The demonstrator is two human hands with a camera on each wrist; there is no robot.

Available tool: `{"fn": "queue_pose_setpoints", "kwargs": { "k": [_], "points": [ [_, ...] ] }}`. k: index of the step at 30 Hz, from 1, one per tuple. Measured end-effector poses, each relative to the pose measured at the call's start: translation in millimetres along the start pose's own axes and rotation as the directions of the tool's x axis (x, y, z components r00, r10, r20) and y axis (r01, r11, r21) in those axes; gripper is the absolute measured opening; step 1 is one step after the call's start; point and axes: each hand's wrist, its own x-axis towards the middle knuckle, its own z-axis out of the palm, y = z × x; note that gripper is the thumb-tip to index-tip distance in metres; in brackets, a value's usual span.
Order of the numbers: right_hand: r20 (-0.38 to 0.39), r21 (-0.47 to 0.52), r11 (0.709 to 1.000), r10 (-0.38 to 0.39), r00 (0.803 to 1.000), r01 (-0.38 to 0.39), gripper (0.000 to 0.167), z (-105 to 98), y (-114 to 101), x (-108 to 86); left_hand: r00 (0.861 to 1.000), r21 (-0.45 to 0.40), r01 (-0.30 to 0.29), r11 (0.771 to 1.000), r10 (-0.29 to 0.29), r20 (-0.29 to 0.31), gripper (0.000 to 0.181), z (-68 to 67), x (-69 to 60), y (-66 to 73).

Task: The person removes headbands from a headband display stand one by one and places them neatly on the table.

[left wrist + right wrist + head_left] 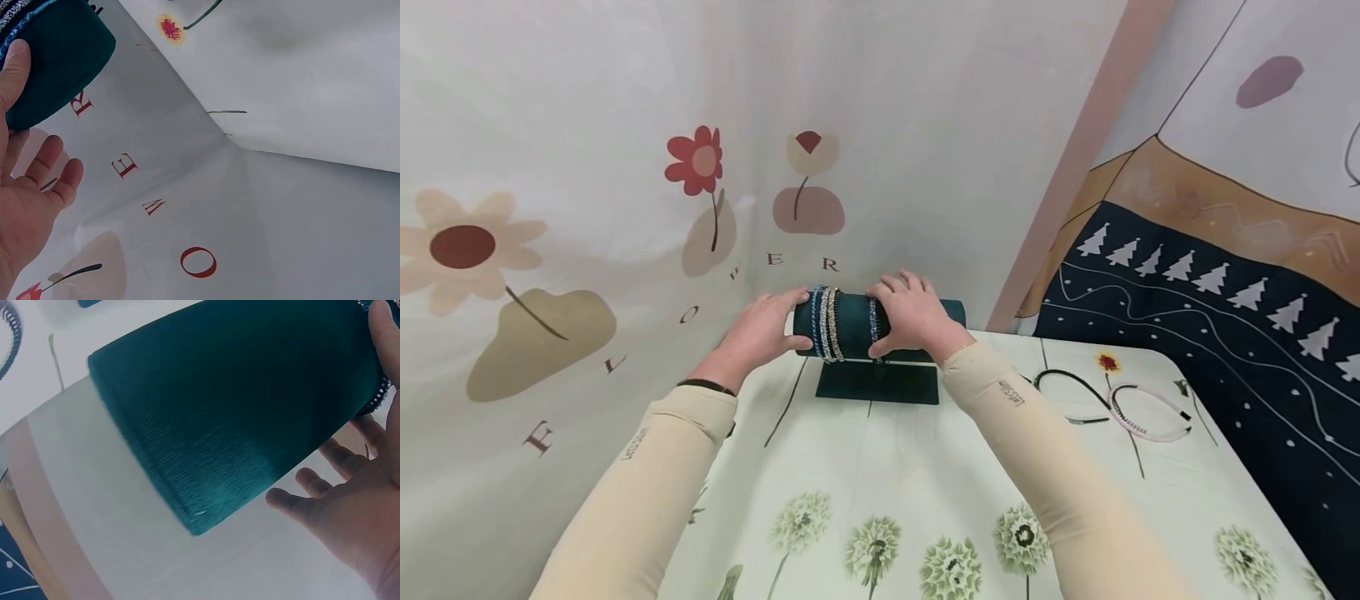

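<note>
A dark green velvet display stand [880,385] stands on the table, its horizontal roll [237,394] carrying several sparkly headbands [824,325] in blue, silver and gold towards its left end. My left hand [766,329] grips that end of the roll, thumb in front and index finger over the top; in the left wrist view its other fingers [47,159] spread out behind. Near the middle of the roll sits a single dark blue headband [873,321]. My right hand [913,315] holds it with thumb and fingers; its toothed inner edge shows in the right wrist view.
To the right on the table lie a black headband [1071,379] and a pink one [1150,429], touching each other. A flower-printed curtain [910,150] hangs close behind the stand. The table [925,467] has a pale cloth with printed dandelions.
</note>
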Motion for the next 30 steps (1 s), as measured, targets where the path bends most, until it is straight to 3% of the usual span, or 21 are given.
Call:
{"fn": "queue_pose_setpoints", "kwargs": {
  "k": [4,13,30],
  "points": [
    [-0.005,0.013,1.000,-0.005,1.000,0.005,0.102,1.2,8.5,-4.8,1.000,-0.002,0.002,1.000,-0.002,0.002,0.085,-0.7,-0.2,-0.1],
    [0.017,0.156,0.987,0.031,0.999,-0.033,0.102,4.7,37.3,-17.8,1.000,-0.014,0.027,1.000,-0.026,0.012,0.086,0.4,-1.0,-0.4],
    [0.022,0.274,0.960,0.046,0.999,-0.051,0.101,9.0,73.1,-39.8,0.999,-0.026,0.042,0.999,-0.042,0.013,0.087,1.7,0.5,0.5]
  ]
}}
